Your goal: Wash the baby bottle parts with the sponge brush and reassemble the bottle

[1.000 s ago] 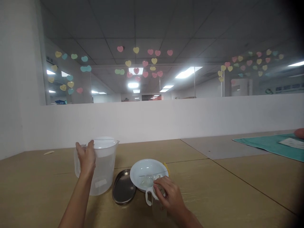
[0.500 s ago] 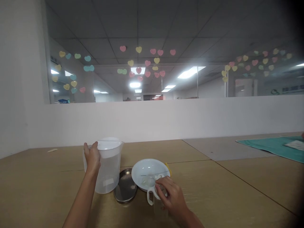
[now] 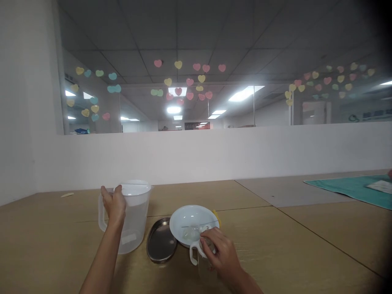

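Note:
My left hand is closed on the rim of a large translucent plastic pitcher, beside its handle. The pitcher stands upright on the table, leaning little if at all. My right hand is closed at the top of a small clear jug with a white curved handle; its fingertips pinch near the rim. Just behind that jug is a white bowl with something clear and shiny inside and a thin rod across it. An oval metal tray lies between the pitcher and the bowl.
Something yellow shows behind the bowl's right edge. A teal cloth with a white item on it lies at the far right. A small pale flat piece rests at the back left, near the white wall.
My left hand has moved the pitcher to the left, away from the metal tray, and its handle now shows. My right hand has stayed at the small jug.

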Demonstrator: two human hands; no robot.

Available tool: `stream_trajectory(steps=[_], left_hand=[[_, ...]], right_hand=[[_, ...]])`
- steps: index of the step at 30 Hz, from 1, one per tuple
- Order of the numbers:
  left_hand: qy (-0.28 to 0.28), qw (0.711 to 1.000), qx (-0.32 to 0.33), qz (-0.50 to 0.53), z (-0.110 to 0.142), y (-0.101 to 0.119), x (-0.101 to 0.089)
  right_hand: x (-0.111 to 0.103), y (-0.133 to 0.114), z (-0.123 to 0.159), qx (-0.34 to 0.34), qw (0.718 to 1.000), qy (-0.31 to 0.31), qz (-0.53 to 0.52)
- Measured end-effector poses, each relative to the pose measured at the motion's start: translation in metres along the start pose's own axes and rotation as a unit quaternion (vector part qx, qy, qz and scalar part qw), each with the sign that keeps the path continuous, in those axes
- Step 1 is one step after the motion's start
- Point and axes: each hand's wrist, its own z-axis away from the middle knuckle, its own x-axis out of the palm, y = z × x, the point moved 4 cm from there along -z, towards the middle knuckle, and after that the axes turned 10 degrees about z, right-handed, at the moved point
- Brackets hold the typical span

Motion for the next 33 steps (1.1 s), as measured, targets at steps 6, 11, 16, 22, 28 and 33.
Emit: stream_trajectory(steps=[6,11,16,22,28,33], left_hand=[[-0.004,1.0,-0.005,-0.019,0.004,0.001,0.001],[-0.002,1.0,-0.01,-0.024,0.005,0.0,0.001],[0.002,0.999,-0.017,-0.028,0.002,-0.007,0.002],[-0.006,0.999,-0.015,-0.033,0.002,-0.012,0.004],[0.0,0.999,-0.034,-0.024,0.004,-0.012,0.003],[-0.003,0.999,-0.034,-0.014,0.0,-0.011,0.001]], right_hand=[[0.0,0.0,-0.001,-0.001,1.0,0.004,0.002],[-0.001,-0.001,-0.001,-0.002,1.0,0.0,0.006],[-0.001,-0.001,-0.002,-0.003,1.0,0.004,0.006],[0.003,0.002,0.001,0.003,1.0,-0.006,0.005],[0.003,0.001,0.001,0.004,1.0,-0.007,0.005],[0.004,0.004,0.001,-0.001,1.0,-0.009,0.004]])
